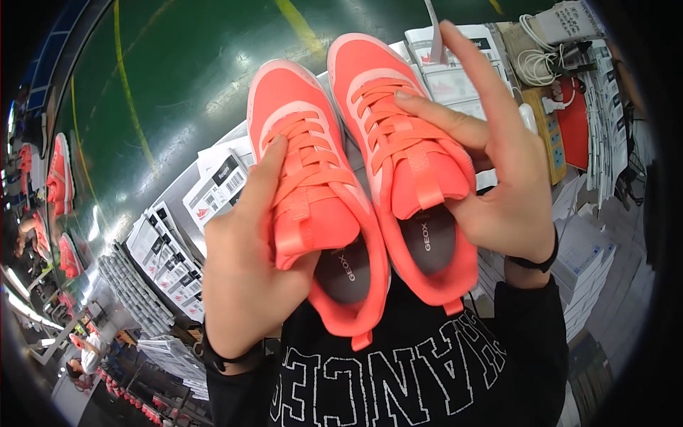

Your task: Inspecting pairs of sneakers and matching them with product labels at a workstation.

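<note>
A pair of coral-pink sneakers is held up side by side before my chest, toes pointing away. My left hand point(245, 267) grips the left sneaker point(284, 92), thumb along its side by the laces and the other fingers hidden beneath. My right hand point(516, 181) holds the right sneaker point(373, 57), with one fingertip on the laces. Its index finger stretches up, and a thin pale strip point(435, 35) shows at that fingertip, apparently stuck to it. Both tongues stand up, and dark grey insoles show inside.
Printed label sheets point(217, 186) and stacks of labels point(167, 260) lie at the left. More sheets point(452, 75), a coiled white cable point(537, 64) and a yellow power strip point(546, 139) are at the right. Beyond is a green surface point(206, 64); sneakers point(60, 178) and another person point(89, 352) are far left.
</note>
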{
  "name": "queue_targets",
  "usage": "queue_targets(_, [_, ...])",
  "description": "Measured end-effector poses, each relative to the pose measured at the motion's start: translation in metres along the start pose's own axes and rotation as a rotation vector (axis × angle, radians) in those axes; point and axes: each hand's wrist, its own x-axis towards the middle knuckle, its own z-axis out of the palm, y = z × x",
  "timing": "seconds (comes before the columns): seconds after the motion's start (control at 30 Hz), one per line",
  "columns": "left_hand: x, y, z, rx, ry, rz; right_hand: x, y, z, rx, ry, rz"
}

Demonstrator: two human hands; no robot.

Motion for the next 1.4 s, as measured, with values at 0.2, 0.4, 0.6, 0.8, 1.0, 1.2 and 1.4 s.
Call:
queue_targets(0.2, [0.002,0.002,-0.005,-0.012,-0.040,-0.012,0.000,-0.001,0.005,0.047,0.063,0.051])
queue_targets(0.4, [0.004,0.004,-0.003,-0.046,-0.025,-0.021,0.000,0.000,0.009,0.091,0.077,0.037])
queue_targets(0.6, [0.002,-0.013,0.005,0.031,0.079,0.024,-0.008,0.023,0.023,0.107,0.139,-0.084])
queue_targets(0.8, [-0.023,-0.051,-0.004,-0.790,0.090,-0.115,-0.044,0.038,0.011,0.446,0.261,0.285])
queue_targets(1.0, [-0.033,-0.079,0.006,-0.694,0.069,-0.095,-0.052,0.044,0.004,0.418,0.236,0.284])
queue_targets(1.2, [-0.032,-0.088,0.004,-0.773,0.093,-0.143,-0.043,0.041,0.002,0.326,0.075,0.321])
queue_targets(1.4, [-0.030,-0.084,0.006,-0.753,0.121,-0.169,-0.044,0.040,0.002,0.286,0.045,0.320])
